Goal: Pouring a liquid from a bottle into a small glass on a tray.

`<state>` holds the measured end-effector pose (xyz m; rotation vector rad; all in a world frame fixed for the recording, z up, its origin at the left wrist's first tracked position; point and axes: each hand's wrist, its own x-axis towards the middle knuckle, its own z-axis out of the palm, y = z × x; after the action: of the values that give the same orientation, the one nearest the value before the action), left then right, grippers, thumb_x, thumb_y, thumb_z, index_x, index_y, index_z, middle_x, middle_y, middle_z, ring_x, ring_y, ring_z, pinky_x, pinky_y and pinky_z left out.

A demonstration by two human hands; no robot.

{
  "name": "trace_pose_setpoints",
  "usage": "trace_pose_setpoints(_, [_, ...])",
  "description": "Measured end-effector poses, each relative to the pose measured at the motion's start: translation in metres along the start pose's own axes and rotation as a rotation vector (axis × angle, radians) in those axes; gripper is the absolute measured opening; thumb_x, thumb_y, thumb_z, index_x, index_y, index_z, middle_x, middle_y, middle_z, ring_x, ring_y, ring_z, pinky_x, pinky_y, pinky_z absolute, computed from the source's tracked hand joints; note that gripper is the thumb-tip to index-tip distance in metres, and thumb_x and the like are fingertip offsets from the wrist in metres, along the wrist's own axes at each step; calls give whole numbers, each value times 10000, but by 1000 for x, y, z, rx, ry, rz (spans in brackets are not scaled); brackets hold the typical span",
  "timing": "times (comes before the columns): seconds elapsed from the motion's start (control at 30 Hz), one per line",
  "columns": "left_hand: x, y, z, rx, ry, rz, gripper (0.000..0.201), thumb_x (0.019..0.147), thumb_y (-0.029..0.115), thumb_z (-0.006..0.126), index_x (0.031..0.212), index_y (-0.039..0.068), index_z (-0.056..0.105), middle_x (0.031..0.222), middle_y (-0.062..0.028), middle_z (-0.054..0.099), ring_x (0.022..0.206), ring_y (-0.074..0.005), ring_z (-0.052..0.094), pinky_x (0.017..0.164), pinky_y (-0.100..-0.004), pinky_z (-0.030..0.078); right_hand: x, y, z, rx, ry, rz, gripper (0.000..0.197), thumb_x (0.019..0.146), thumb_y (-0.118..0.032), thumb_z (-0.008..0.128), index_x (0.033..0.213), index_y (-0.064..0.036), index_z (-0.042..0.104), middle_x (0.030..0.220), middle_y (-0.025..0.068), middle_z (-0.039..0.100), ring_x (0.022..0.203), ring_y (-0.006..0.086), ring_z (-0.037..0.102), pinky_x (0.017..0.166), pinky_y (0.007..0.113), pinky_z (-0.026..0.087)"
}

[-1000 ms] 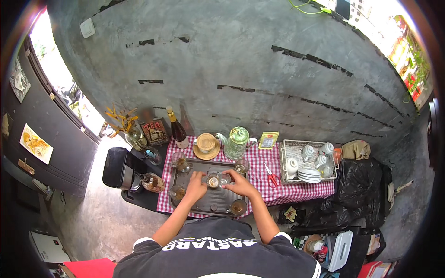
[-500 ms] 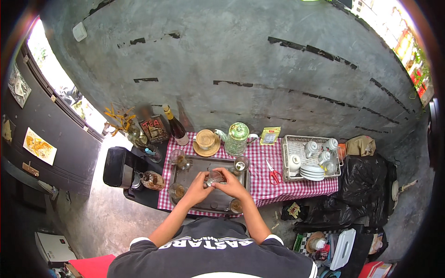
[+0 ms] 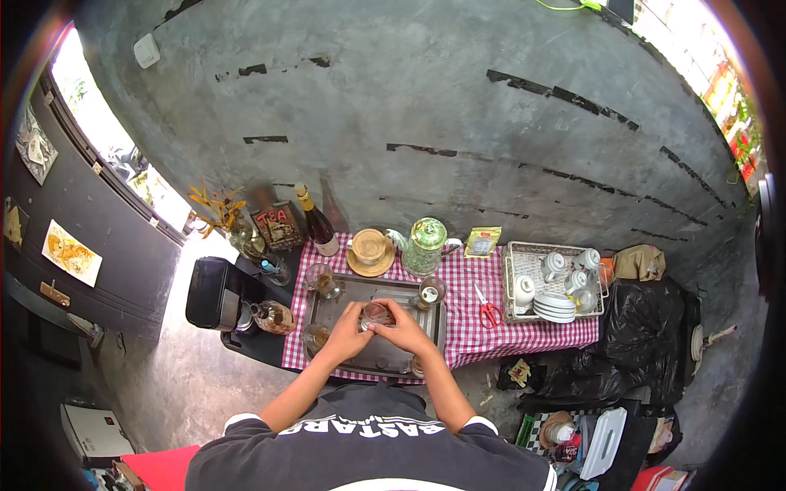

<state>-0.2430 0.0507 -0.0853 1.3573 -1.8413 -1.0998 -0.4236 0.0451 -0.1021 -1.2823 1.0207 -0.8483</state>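
Both my hands are wrapped round a clear glass cup, held above the middle of a grey metal tray. My left hand grips it from the left, and my right hand from the right. Around them on the tray stand several glass cups: one with brownish contents at the far left, another at the near left, and one at the right. My right wrist partly covers a glass cup at the near right corner.
Behind the tray stand a green patterned teapot, a tan cup on a saucer and a dark bottle. To the right lie red scissors and a white basket of cups and saucers. A black machine stands left.
The glass cup in my hands has tipped so that its round opening shows more. My hands stay close together over the tray; the whole view has shifted slightly.
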Motion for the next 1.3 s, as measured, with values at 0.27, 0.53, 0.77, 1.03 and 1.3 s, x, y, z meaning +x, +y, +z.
trace_pose_setpoints(0.27, [5,-16,-36,-158,53,-24,528,834,32,756,1299,-11,510,1232,-151,571,1090,-244,627,854,-344,548,16,-19,26,25,1,-75,695,921,-46,691,1531,-90,362,1342,110,527,1181,193,573,986,345,498])
trace_pose_setpoints(0.53, [8,-29,-90,-522,72,-67,504,863,69,777,1291,35,514,1190,-81,610,1073,-172,619,892,-331,517,41,-42,65,-27,-9,-117,762,890,-49,725,1546,-96,340,1347,126,521,1191,198,565,1006,348,494])
trace_pose_setpoints(0.77, [-2,-23,-158,-511,109,75,474,858,47,772,1256,33,515,1157,-63,584,1069,-148,600,909,-319,502,48,-43,122,-144,-31,-97,851,831,-131,815,1538,-122,340,1311,118,522,1198,232,577,1003,382,501])
trace_pose_setpoints(1.03, [-12,-50,-240,-600,30,80,486,846,-15,748,1268,15,509,1173,-60,562,1130,-149,558,981,-319,462,61,-37,186,-278,47,-41,879,829,-228,842,1537,-100,337,1347,161,506,1181,254,596,979,376,501])
trace_pose_setpoints(1.3, [-28,-113,-313,-564,111,79,474,853,-10,765,1263,23,529,1133,-56,574,1035,-116,581,906,-268,483,83,-39,258,-377,130,-26,971,791,-254,877,1547,-79,294,1467,227,439,1290,342,555,1055,421,483])
